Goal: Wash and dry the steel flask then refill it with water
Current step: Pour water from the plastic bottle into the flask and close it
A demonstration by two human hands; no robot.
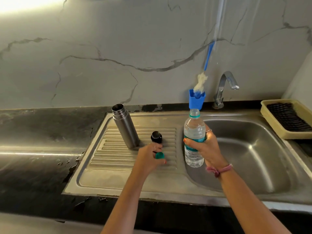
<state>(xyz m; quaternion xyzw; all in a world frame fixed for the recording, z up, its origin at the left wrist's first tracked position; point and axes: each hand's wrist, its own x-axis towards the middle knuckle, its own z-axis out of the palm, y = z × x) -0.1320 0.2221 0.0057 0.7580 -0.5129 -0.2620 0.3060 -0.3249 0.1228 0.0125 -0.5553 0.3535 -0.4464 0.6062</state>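
The steel flask (125,126) stands upright and uncapped on the ribbed drainboard (118,156), left of the sink basin. Its black lid (156,136) sits on the ribs just right of it. My left hand (150,157) hovers low over the drainboard and pinches a small green bottle cap (159,155). My right hand (206,146) grips a clear plastic water bottle (194,132) around its middle, holding it upright and uncapped over the basin's left rim. The bottle is mostly full of water.
The steel sink basin (249,149) lies to the right, with a chrome tap (225,88) behind it. A blue holder (196,100) with a bottle brush (200,80) stands at the back rim. A beige tray (287,119) sits far right. Dark counter (38,132) extends left.
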